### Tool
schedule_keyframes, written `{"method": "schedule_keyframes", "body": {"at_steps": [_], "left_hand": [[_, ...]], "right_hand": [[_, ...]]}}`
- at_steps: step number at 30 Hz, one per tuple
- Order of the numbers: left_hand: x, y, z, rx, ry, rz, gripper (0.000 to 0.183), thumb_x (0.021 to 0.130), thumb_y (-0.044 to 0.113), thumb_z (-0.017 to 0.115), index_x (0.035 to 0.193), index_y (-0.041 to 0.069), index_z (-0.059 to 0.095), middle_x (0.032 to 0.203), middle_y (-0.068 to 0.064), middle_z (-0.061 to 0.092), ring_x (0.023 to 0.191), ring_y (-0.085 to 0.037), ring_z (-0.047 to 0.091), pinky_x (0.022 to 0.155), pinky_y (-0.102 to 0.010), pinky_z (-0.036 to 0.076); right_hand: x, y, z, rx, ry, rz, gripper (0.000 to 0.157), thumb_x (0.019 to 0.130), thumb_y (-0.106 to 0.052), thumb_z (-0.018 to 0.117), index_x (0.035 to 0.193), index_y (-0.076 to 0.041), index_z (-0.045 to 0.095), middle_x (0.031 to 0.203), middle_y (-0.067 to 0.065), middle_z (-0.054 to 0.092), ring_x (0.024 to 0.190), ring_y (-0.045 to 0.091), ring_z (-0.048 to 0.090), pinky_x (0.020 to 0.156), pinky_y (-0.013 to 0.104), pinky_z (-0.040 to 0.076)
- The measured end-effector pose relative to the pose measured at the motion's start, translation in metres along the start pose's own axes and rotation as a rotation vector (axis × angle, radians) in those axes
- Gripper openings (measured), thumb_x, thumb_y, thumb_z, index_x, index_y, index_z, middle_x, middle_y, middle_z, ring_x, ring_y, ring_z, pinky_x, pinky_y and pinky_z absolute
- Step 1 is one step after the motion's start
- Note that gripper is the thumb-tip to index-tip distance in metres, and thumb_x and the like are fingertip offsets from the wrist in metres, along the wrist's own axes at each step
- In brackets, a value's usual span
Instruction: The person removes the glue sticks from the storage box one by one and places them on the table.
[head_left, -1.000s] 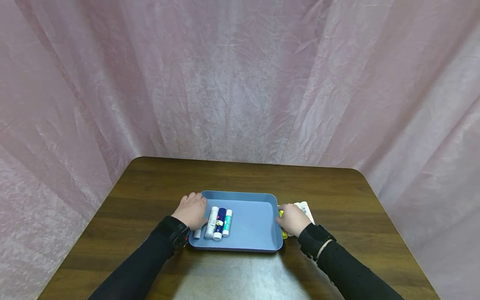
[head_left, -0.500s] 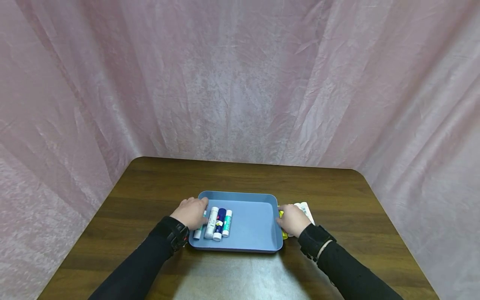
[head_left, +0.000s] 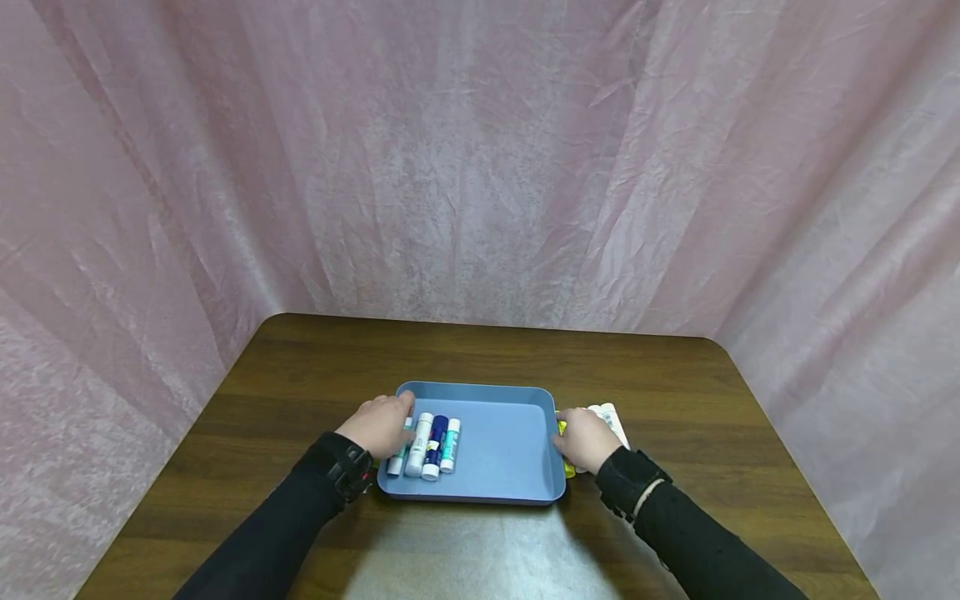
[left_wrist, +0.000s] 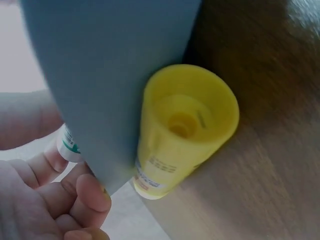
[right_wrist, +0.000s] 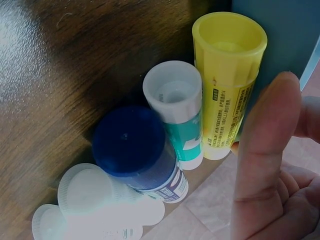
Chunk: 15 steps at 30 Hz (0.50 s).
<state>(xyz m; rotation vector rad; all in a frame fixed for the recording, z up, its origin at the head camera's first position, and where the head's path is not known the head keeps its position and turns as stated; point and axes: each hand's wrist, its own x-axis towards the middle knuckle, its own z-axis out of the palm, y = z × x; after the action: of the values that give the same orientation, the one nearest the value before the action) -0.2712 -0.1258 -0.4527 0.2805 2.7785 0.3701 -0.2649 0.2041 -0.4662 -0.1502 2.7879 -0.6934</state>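
Observation:
A blue tray (head_left: 495,442) holds several glue sticks side by side at its left end: a teal-and-white glue stick (head_left: 398,460), a white one (head_left: 419,446), a dark blue one (head_left: 435,450) and a second teal one (head_left: 450,446). My left hand (head_left: 377,427) reaches over the left wall, thumb and fingers about the leftmost stick; in the left wrist view its white end (left_wrist: 71,146) shows between them. Whether they pinch it is hidden. My right hand (head_left: 590,439) holds the tray's right rim, which passes between its digits in the right wrist view.
A yellow glue stick (left_wrist: 187,130) leans against the tray's outer left wall. Outside the right wall lie a yellow glue stick (right_wrist: 227,85), a teal-and-white one (right_wrist: 180,115), a dark blue one (right_wrist: 132,142) and white ones (right_wrist: 87,192). All rest on the wooden table (head_left: 480,354).
My left hand has drawn back a little to the left and nearer, uncovering the leftmost teal stick. The sticks beside it have shifted slightly left. My right hand and the tray look unmoved.

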Motion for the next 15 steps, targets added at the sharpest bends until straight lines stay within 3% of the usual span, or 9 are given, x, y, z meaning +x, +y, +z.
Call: {"method": "schedule_keyframes", "body": {"at_steps": [15], "left_hand": [[-0.0036,0.0031,-0.0032,-0.119,0.028,0.032,0.014,0.102,0.021,0.063,0.113,0.014,0.056,0.094,-0.001,0.059,0.084,-0.018,0.055,0.075,-0.034,0.049]], "right_hand": [[-0.0023,-0.0011,-0.0012,-0.016,-0.002,-0.005,0.041,0.094,-0.01,0.068,0.131,0.006,0.064,0.059,0.001,0.06,0.044,0.01,0.057,0.045,0.024,0.047]]}}
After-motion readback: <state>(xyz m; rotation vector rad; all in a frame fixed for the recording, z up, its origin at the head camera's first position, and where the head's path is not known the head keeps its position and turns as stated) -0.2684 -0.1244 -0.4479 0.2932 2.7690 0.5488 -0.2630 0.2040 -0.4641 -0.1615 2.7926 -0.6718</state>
